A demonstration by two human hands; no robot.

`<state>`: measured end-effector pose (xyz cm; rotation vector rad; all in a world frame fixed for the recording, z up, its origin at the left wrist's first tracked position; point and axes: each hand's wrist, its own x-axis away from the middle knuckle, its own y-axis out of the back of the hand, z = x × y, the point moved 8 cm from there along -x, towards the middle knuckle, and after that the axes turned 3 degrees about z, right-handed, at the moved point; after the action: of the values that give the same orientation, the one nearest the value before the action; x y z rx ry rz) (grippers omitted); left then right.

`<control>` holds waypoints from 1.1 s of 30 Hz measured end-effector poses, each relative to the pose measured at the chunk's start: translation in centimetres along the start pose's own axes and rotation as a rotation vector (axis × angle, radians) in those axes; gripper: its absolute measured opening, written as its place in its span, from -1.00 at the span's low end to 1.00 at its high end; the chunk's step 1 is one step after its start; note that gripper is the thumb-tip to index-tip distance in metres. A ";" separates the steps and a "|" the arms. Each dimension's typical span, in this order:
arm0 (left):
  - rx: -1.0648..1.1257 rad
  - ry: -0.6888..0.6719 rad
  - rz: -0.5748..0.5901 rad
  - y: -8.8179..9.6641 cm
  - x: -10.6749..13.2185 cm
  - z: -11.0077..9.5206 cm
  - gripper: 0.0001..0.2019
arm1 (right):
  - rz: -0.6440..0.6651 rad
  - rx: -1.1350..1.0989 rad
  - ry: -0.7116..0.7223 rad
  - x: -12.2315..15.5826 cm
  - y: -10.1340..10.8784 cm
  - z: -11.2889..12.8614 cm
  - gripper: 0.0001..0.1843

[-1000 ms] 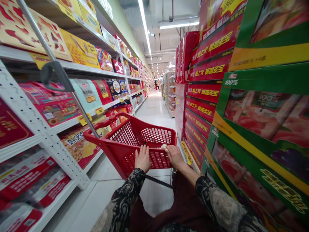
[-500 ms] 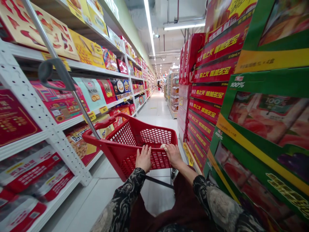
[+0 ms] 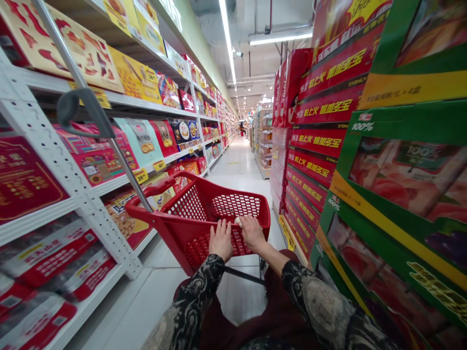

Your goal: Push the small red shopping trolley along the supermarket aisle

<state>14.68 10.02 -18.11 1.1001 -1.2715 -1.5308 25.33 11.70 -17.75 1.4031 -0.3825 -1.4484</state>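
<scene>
A red plastic shopping cart (image 3: 171, 226) stands sideways in front of me, its basket walls pierced with holes. On its near rim rests my left hand (image 3: 221, 239), open, fingers extended together over the edge. Just to the right, my right hand (image 3: 253, 236) is closed at the same rim around a small crumpled white cloth or tissue (image 3: 238, 221). Most of that white piece is hidden under the fingers. From the cart's left end rises a metal pole (image 3: 126, 165) with a grey plastic grip (image 3: 85, 114).
White shelving (image 3: 83, 194) with boxed snacks and bottle packs lines the left. At right, close to my arm, are stacked red drink cartons (image 3: 317, 141) and green juice boxes (image 3: 386, 194). A tiled aisle (image 3: 233, 160) runs ahead between them, with a distant person (image 3: 241, 129).
My right hand has slid left along the cart's rim with the white piece, closer to my left hand. My left hand has shifted only slightly right in the view.
</scene>
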 end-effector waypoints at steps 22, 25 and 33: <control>0.030 -0.012 -0.018 0.4 0.7 -0.1 -0.30 | -0.045 -0.045 0.009 1.0 0.4 0.4 -0.51; 0.058 -0.015 -0.036 0.7 0.8 -0.3 -0.29 | -0.081 -0.071 -0.031 2.0 1.2 -1.6 -0.58; 0.244 -0.293 -0.152 2.5 0.2 -5.9 -0.42 | -0.095 -0.161 -0.080 2.8 0.7 -2.4 -0.52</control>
<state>20.52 8.03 -16.25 1.1773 -1.6401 -1.7315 28.33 10.11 -19.33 1.2511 -0.2465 -1.5802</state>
